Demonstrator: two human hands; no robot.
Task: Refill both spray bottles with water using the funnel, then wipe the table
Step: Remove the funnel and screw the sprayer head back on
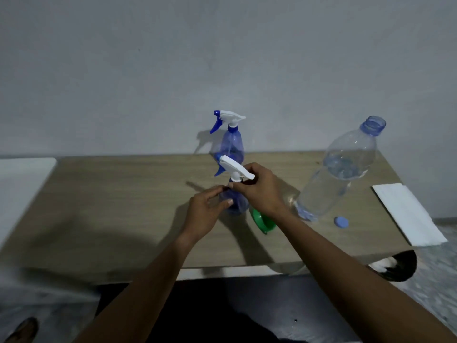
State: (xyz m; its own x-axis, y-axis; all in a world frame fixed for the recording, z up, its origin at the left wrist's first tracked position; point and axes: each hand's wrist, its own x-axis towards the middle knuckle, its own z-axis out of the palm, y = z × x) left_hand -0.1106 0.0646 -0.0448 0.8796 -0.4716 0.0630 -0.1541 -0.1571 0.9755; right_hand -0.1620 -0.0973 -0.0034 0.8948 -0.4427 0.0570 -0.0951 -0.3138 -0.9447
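Both hands work the nearer translucent blue plastic spray bottle (237,205), which stands at the middle of the brown wooden bench (111,206). The left hand (205,214) is wrapped round its body, and the right hand (259,191) pinches the collar under its white trigger head (233,168). Whether the head is coming off or going on I cannot tell. Either way, hold the body upright and still, turn only the collar, and keep the head square to the neck. A green plastic funnel (263,222) lies just beside, under the right wrist. The large clear uncapped water bottle (341,174) stands to the right, and the second blue spray bottle (231,144) stands behind.
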